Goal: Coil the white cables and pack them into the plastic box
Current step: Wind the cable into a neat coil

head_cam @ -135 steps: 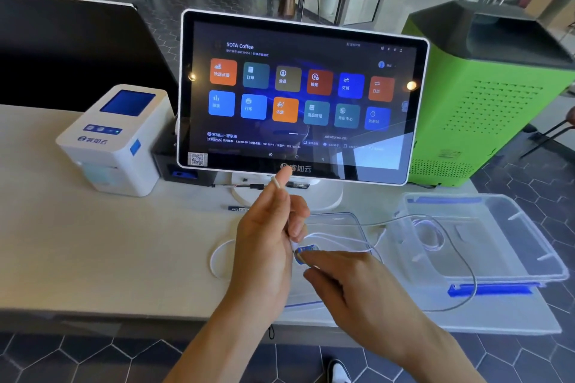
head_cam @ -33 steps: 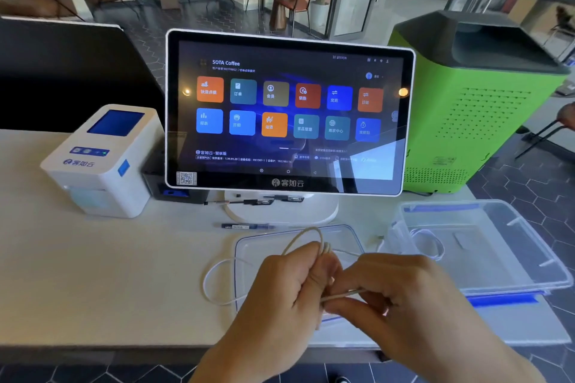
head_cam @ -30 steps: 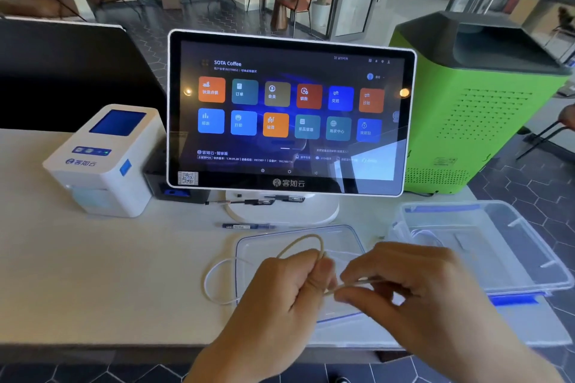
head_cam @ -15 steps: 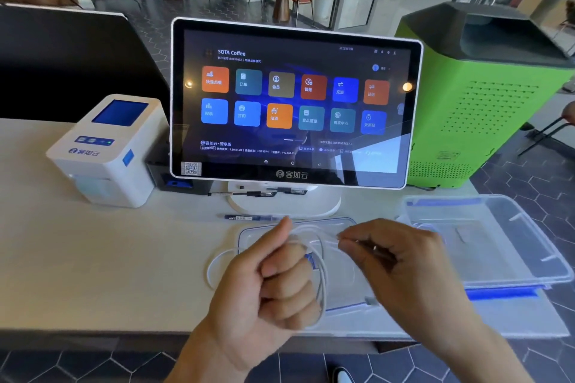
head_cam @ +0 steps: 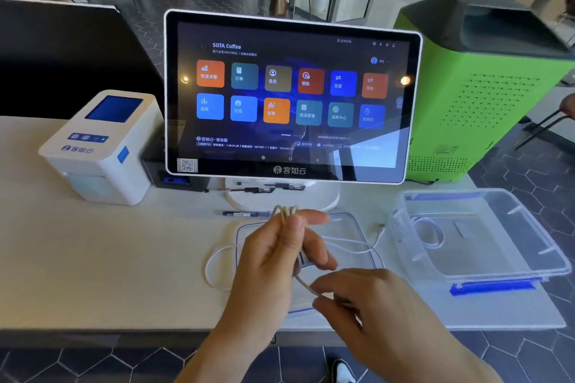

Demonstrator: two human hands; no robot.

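My left hand [head_cam: 273,261] holds a small bundle of white cable loops [head_cam: 285,211] upright between thumb and fingers, above the box lid [head_cam: 348,221]. My right hand [head_cam: 367,308], lower and to the right, pinches a strand of the same cable [head_cam: 303,284] that runs up to the left hand. Loose cable [head_cam: 214,258] trails on the table left of the lid, and more lies across the lid toward the right. The clear plastic box [head_cam: 510,270] with blue clips stands at the right, with another coiled white cable [head_cam: 429,232] inside it.
A touchscreen terminal [head_cam: 292,96] on a white stand sits just behind my hands, with a pen [head_cam: 242,213] at its foot. A white label printer [head_cam: 99,146] stands at the left. A green machine [head_cam: 485,87] is at the back right. The table's front edge [head_cam: 124,325] runs below my hands.
My left hand turned from a fist to an upright pinch with the loops on top. My right hand dropped lower and drew a strand of cable down from the bundle.
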